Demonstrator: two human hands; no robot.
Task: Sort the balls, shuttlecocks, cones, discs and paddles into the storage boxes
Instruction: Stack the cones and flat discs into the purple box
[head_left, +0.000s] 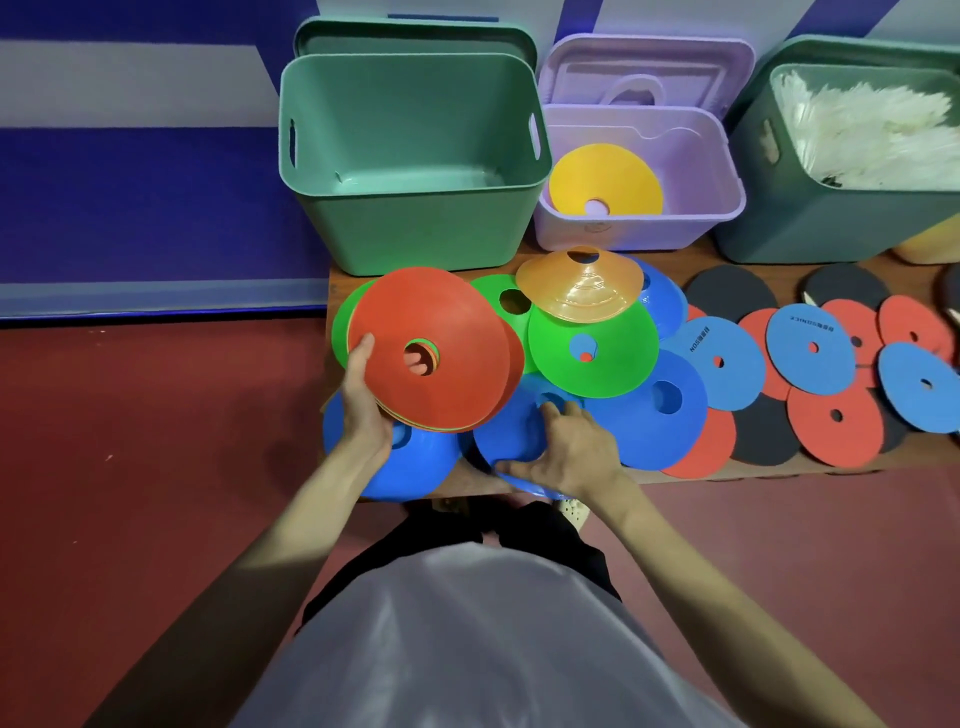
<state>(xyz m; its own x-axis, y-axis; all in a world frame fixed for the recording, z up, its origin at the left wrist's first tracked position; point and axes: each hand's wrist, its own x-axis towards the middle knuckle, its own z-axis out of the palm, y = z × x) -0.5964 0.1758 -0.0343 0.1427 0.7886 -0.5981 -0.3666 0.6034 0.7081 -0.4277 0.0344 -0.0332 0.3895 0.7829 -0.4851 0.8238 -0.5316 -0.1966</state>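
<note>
Mid cone-collection step. My left hand (366, 400) grips a nested stack of cones (431, 353), red one on top, green and orange edges showing underneath; thumb over the stack's left rim, fingers curled under, fingertips visible through the centre hole. The stack is held tilted, above the bench's front-left corner.

My right hand (566, 447) is on a blue cone (511, 431) at the bench's front edge: thumb under the near rim, fingers curled over the top near its hole. Rim looks slightly lifted, so I judge it's being picked up, not yet clear of the bench (467, 483).

Still loose: another blue cone (395, 467) at the front-left corner below the stack, a green cone (592, 353), an orange cone (576, 286) perched on the pile, more blue behind. Flat discs (810, 348) in blue, red and black cover the bench's right half.

Boxes along the back edge: green box (410, 156), no contents visible; purple box (639, 171) with 1 yellow cone (605, 179) inside; dark green box (831, 208) at right, full of white shuttlecocks (862, 130).

Next, as I read it: lift the blue cone, nest it onto the stack, keep gathering, then drop the lot in the purple box. Needs hole-to-hole alignment and the left grip holding the stack together.
</note>
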